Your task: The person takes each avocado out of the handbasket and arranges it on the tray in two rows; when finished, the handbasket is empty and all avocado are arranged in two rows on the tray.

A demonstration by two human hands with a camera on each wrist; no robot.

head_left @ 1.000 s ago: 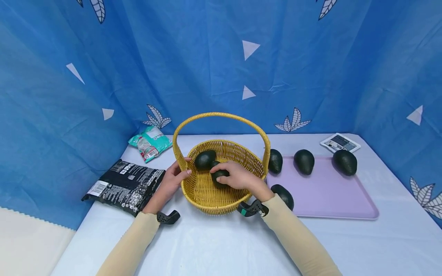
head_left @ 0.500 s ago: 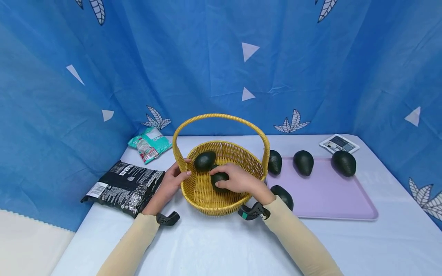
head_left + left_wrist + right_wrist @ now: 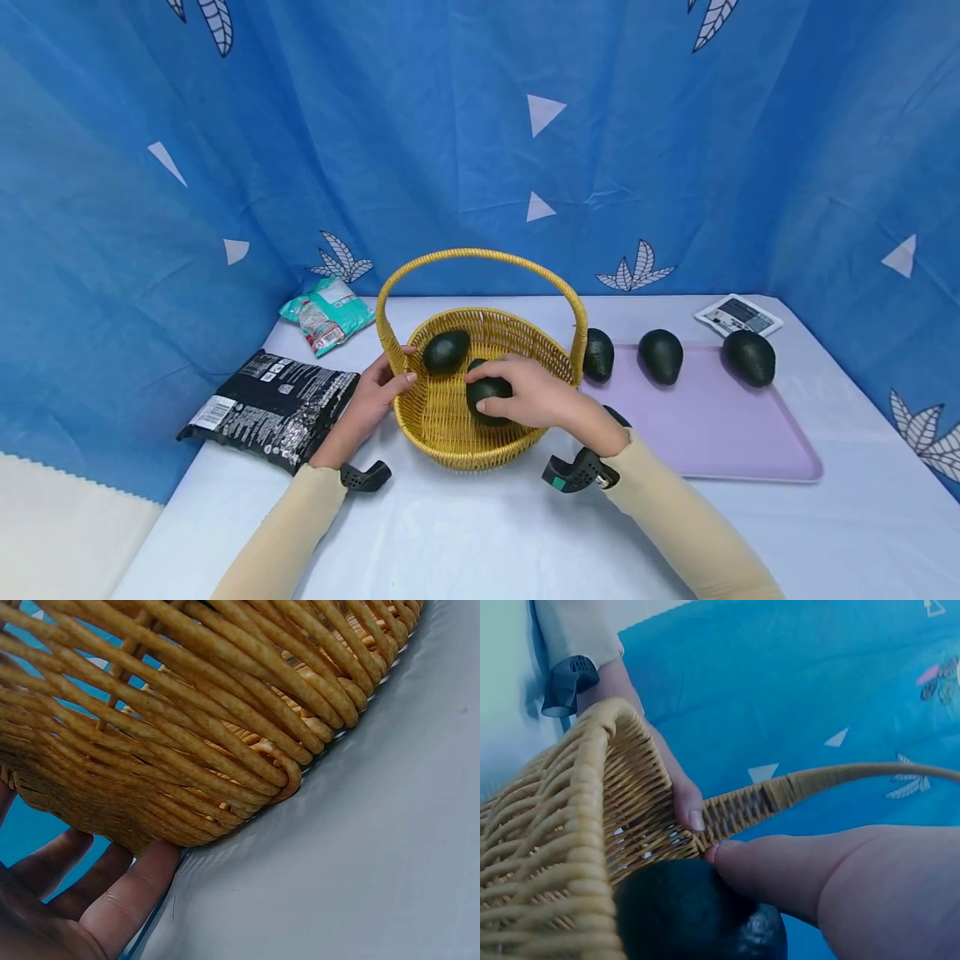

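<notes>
A yellow wicker basket point(image 3: 450, 454) with a tall arched handle stands mid-table. My left hand point(image 3: 375, 392) grips its left rim at the foot of the handle, thumb outside; the left wrist view shows fingers against the woven wall. Inside the basket, my right hand point(image 3: 528, 392) holds a dark green avocado point(image 3: 487, 400) between thumb and fingers. Close up in the right wrist view, the thumb presses on that avocado point(image 3: 682, 915). A second avocado point(image 3: 446, 351) lies by the basket's back left wall, apart from the hand.
Right of the basket is a lilac tray point(image 3: 720, 425) with avocados point(image 3: 660, 357) along its back edge; another point(image 3: 618, 417) is mostly hidden by the right forearm. A black bag point(image 3: 273, 408) and a green packet point(image 3: 328, 315) lie left. A white packet point(image 3: 738, 314) lies back right.
My right hand and the avocado it holds have shifted a little right and nearer within the basket. The left hand stays on the rim.
</notes>
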